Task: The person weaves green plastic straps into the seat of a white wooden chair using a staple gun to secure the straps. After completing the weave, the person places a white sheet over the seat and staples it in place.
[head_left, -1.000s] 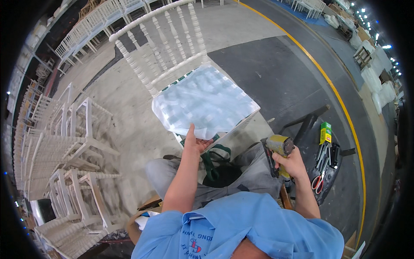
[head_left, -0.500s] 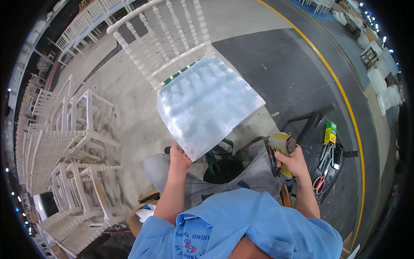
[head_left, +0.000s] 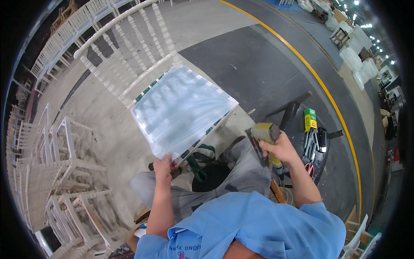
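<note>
A white chair (head_left: 148, 75) with turned spindles stands in front of me, its back pointing away. A translucent plastic sheet (head_left: 183, 112) covers its seat, and strips of green-and-white webbing (head_left: 197, 143) show along the seat's edges. At the seat's near corner, my left hand (head_left: 164, 169) is closed, pinching the sheet against the corner with the thumb on top. My right hand (head_left: 282, 149) grips a yellow air staple gun (head_left: 266, 132), held above my right leg, apart from the chair. The underside of the seat is hidden.
Right of me a dark stand (head_left: 323, 159) bears a green-and-yellow box (head_left: 310, 120), red-handled scissors (head_left: 309, 169) and other tools. Stacked white chair frames (head_left: 71, 162) crowd the left. A yellow line (head_left: 317, 73) curves along the floor; wrapped goods (head_left: 351, 58) stand beyond it.
My left hand has shifted from below the near corner onto it. The sheet's front edge now lies higher, baring webbing there. The staple gun stays in my right hand; the whole view has shifted.
</note>
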